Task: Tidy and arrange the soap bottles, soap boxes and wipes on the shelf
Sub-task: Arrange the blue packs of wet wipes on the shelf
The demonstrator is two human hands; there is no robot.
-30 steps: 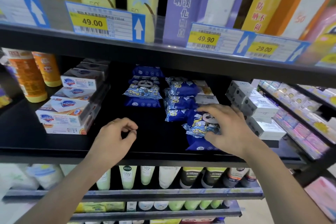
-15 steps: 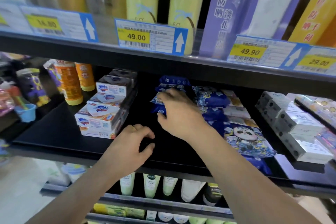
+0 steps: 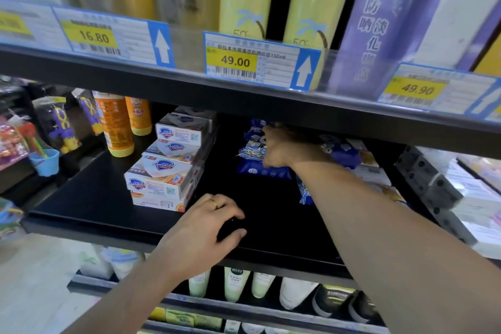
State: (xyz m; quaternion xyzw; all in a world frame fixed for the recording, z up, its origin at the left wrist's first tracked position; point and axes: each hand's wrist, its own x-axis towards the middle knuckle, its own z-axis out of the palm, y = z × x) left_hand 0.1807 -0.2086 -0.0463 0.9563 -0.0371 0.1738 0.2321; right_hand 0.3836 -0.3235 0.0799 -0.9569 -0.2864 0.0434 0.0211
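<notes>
- Nearest, the left hand is seen at the front edge of the black shelf; its fingers are loosely curled, nothing is held, and a gold ring is worn on one finger.
- The right arm is stretched across the shelf, over a blue wipes pack of which only a strip is seen at the arm's left side.
- Left of centre, the soap boxes are stacked in a row running front to back; about five white boxes can be counted, each with a blue shield logo and orange print. The front ones are piled two high and slightly askew.
- Mid shelf, a stack of wipes packs is found: at least three dark blue packs with cartoon print, the bottom one flat with a row of white icons along its edge.
- The right hand is laid on that stack, fingers curled onto the upper packs; whether one is truly gripped cannot be told, since the fingertips are hidden.
- More blue wipes are seen just right of the hand, partly blurred.
- At the back left, two orange soap bottles stand upright with yellow caps down, side by side.
- Grey-and-white boxes are lined along the right end; the count is unclear.
</notes>
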